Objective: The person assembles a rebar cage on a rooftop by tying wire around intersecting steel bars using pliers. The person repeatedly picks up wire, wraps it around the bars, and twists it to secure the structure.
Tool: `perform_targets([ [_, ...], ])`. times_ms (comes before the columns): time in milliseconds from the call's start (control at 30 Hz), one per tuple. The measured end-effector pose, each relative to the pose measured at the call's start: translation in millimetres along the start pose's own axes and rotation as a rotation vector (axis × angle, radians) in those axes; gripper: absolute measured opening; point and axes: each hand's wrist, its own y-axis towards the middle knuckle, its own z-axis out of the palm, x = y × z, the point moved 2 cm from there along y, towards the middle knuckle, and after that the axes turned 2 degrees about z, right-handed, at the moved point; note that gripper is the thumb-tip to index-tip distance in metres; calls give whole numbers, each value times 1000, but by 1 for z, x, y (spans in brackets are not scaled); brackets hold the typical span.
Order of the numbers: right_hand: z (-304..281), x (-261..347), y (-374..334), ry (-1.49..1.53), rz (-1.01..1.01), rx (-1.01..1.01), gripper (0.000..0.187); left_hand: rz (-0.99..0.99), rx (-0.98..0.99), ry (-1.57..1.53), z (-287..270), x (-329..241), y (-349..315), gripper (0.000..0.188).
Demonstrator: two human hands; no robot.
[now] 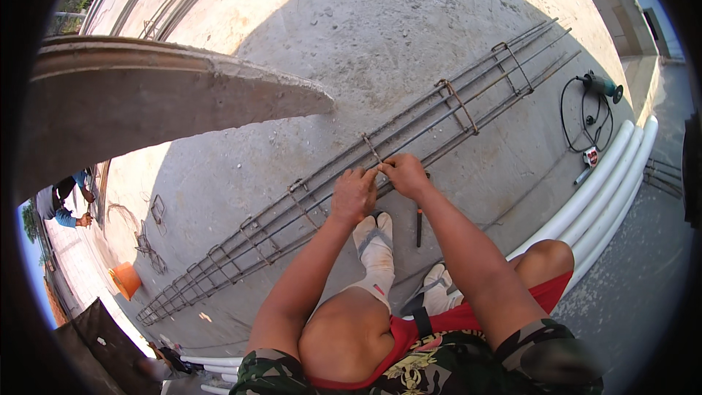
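Note:
A long steel rebar cage [292,208] lies diagonally across the concrete floor before me, its bars running from lower left to upper right. Square stirrups wrap the bars, close together at the left end and wider apart to the right. My left hand [355,194] is closed at the near bars, by a stirrup [372,148]. Right beside it, my right hand [404,174] pinches at the same joint, fingertips almost touching the left ones. Whatever is between the fingers is too small to make out. A dark-handled tool [419,227] lies on the floor below my right wrist.
White pipes [610,183] lie to my right, past a corded angle grinder [601,85]. A concrete beam [183,91] juts in from the left. Loose stirrups [150,249] and an orange bucket [125,280] are at left. Another person [67,205] works at the far left.

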Motion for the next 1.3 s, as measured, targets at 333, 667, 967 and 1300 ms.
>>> perform_targets([
  [333,15,10,-14,-314,-189,-254,24,-336,435,-49,6,21,44,36],
  [667,17,16,-18,-330,-165,-253,22,-699,269,-1055,30,49,49,41],
  [967,17,14,-19,-321,-164,-256,22,-717,68,-792,19,32,52,24],
  [1300,22,16,-20,-362,-178,-285,21,-665,-65,-785,22,32,49,21],
])
